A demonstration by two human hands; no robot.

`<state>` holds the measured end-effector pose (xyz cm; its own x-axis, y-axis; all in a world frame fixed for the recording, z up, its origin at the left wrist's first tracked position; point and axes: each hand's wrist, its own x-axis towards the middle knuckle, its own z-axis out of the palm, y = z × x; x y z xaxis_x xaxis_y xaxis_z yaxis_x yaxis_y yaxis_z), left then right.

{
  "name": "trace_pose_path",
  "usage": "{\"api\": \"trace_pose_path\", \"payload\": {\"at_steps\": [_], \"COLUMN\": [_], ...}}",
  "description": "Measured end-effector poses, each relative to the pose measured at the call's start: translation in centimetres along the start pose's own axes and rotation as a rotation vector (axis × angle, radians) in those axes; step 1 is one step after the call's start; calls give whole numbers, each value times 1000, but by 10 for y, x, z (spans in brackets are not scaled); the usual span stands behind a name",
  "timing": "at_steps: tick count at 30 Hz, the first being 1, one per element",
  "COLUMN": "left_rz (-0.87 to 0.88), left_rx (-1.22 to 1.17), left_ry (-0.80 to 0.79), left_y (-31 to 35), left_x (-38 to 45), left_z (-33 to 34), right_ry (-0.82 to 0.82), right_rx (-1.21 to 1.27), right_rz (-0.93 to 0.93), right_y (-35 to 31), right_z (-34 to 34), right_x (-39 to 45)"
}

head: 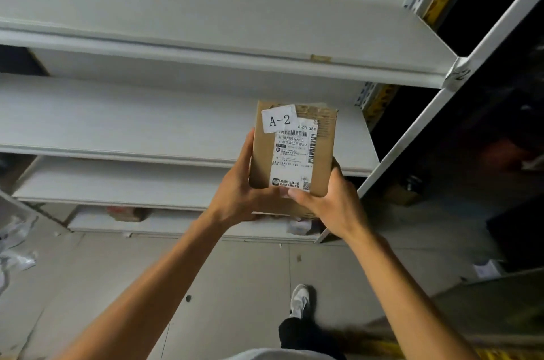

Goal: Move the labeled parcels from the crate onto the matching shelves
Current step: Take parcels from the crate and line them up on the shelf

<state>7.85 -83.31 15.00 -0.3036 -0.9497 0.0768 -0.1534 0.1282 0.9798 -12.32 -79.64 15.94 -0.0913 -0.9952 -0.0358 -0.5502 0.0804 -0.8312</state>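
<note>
Holding: cardboard parcel (293, 150) labelled A-2, between both hands, in front of the white shelves (176, 124).
Left hand (238, 192): fingers wrapped on its left edge.
Right hand (329, 203): gripping its lower right corner.

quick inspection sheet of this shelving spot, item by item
surface: white shelf boards in several tiers, upper ones bare; corner tag ends in "-2"
job's things: brown parcel with A-2 sticker and shipping label, held in front of the shelves; crate not in view
clutter: small boxes on the lowest shelf, torn wrapping on the floor at left
grippers: left hand and right hand both in a grip on the parcel's lower end
cables: nothing seen
surroundings: tiled floor, dark aisle at right, one shoe
</note>
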Motion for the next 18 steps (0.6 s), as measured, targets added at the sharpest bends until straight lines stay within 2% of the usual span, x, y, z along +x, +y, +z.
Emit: {"api": "trace_pose_path", "payload": {"at_steps": [8, 11, 18], "left_rz": [-30, -71, -156], "left_rx": [-20, 9, 53], "left_ry": [-44, -49, -10], "left_y": [-23, -33, -55], "left_x": [109, 142, 186], "left_z": [113, 144, 165], "right_ry": [56, 14, -14], "right_rx": [33, 50, 47], "right_rz": [35, 80, 112], "right_y": [102, 135, 167], "right_z": [-80, -102, -108], "right_x": [77, 108, 152]}}
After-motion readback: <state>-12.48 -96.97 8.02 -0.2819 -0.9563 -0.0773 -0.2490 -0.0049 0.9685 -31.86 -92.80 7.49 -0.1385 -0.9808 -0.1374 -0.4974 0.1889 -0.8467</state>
